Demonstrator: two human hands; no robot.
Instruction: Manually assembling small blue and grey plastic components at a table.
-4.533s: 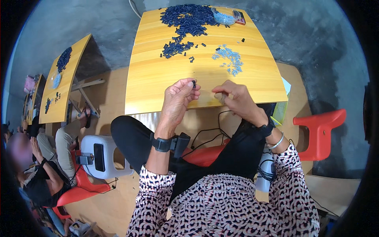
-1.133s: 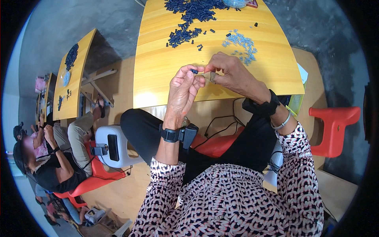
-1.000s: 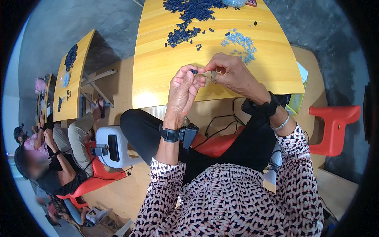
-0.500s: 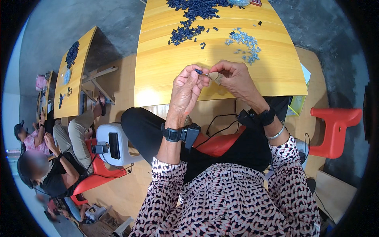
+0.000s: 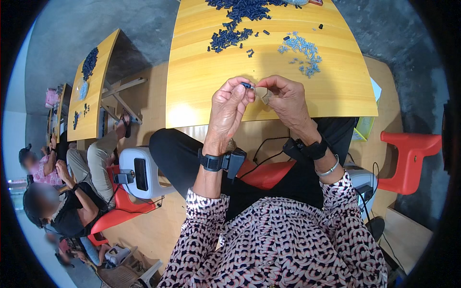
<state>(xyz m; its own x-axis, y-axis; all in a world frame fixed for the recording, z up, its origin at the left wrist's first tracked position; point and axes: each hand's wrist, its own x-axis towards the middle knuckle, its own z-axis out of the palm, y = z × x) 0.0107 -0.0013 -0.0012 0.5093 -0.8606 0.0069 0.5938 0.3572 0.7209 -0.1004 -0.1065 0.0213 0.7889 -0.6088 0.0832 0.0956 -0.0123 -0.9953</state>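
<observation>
Where the two hands meet above the near edge of the yellow wooden surface (image 5: 211, 81), the head view shows a small dark blue plastic piece (image 5: 247, 86) pinched at the fingertips of the left hand (image 5: 229, 103). Piece is short and stubby, darker at one end; finer detail too small to tell. Left fingers closed on it, thumb against forefinger. Right hand (image 5: 285, 98) just beside, fingers curled shut around a small tan piece (image 5: 262, 94) that almost touches the blue one; whether the two parts touch cannot be told.

Counts: one blue piece in the left hand, one tan piece in the right. One large heap of dark blue plastic pieces (image 5: 240, 17) at the far side of the surface, too many to count, with a few strays scattered toward the middle. One loose cluster of pale blue-grey small pieces (image 5: 302, 50) to the right of the heap, also uncounted. Each wrist carries one black strapped device: left wrist (image 5: 223, 161), right wrist (image 5: 305, 148), plus one silver bangle (image 5: 330, 169) on the right.

Edges and room: hands hover over the near edge, well apart from both heaps; a broad bare band of yellow wood lies between. Red plastic chair (image 5: 410, 156) stands right of the surface. Other people sit at a second yellow table (image 5: 91, 96) far left.
</observation>
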